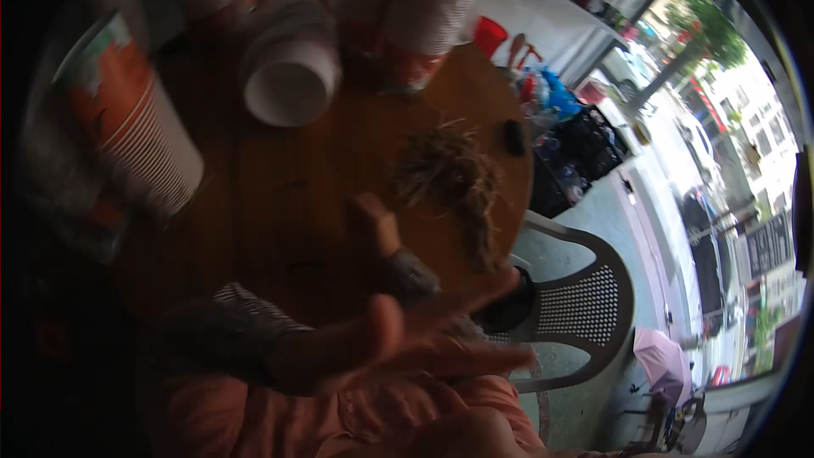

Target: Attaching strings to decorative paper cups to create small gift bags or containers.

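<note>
- Nearest the camera is the left hand, stretched rightward above the salmon trousers; its thumb stands well away from the other fingers, so the spread is wide, and nothing shows in its grasp.
- The right hand lies farther out, over the round wooden table, its forearm passing behind the left hand; blur and shade hide how its fingers are set, so I cannot tell whether they are wide or narrow.
- The dry brown bundle of stalks or roots lies on the tabletop, to the right of the right hand and beyond the left one.
- Its long axis runs from the bushy far end toward the person, slanting slightly right; the thin tail points down at the left fingertips. Whether they touch, I cannot tell.
- No tie shows on it; it probably rests flat because such loose strands would not stand.
- A tilted cup stack at left and a white cup with its mouth facing the camera sit around the far edge; the stacked cups are presumably nested to save room.
</note>
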The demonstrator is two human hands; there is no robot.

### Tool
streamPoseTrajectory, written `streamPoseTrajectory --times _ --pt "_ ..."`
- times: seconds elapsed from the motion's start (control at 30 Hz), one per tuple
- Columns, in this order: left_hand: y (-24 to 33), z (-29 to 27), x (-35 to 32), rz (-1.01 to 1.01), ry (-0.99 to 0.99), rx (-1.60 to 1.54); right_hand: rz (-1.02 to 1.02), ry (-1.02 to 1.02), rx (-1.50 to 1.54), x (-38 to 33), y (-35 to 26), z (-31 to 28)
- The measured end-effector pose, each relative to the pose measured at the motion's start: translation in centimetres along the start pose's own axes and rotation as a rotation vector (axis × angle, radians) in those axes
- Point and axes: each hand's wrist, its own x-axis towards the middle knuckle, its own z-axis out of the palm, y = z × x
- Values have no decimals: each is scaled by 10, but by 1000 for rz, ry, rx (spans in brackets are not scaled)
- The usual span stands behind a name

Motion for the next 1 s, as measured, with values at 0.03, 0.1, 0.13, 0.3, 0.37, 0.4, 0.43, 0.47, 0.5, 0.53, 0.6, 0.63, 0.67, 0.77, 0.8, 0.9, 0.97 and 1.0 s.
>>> streamPoseTrajectory --times 0.03,0.1,0.13,0.3,0.37,0.4,0.43,0.47,0.5,0.53,0.6,0.63,0.67,0.77,0.8,0.9,0.97,1.0 --pt "-1 0 -9 5 8 -10 21 29 -7 0 5 -14" --pt "-1 3 -35 57 47 -47 59 76 -1 9 1 -21" --pt "-2 11 -42 66 75 -54 83 115 9 14 -9 -27" --pt "6 4 -92 181 63 -96 161 243 -76 22 -21 -19" --pt "10 4 -108 235 48 -109 148 279 -68 23 -10 -14" --pt "9 -3 -107 246 5 -138 160 328 -100 16 1 -30" --pt "8 -10 -105 258 -39 -167 264 325 -139 11 11 -47" --pt "9 -9 -111 288 -42 -172 251 320 -135 17 11 -43" --pt "11 -8 -116 317 -48 -178 258 297 -122 23 12 -41" --pt "12 -8 -120 346 -55 -185 265 274 -112 29 13 -39" --pt "16 -13 -127 403 -74 -205 233 219 -111 51 1 -33" --pt "17 -15 -130 433 -83 -216 213 167 -108 62 -3 -30" --pt "18 -19 -133 463 -90 -229 204 157 -110 76 1 -29" --pt "23 -20 -143 558 -53 -250 187 9 -251 127 6 -4" --pt "32 -15 -140 474 -6 -232 170 -9 -238 145 10 7" --pt "49 -3 -119 350 102 -218 26 153 -266 196 27 31" --pt "36 -12 -86 185 -135 -259 138 169 -294 215 40 27" --pt "35 -17 -85 207 -111 -257 128 148 -272 220 37 39"
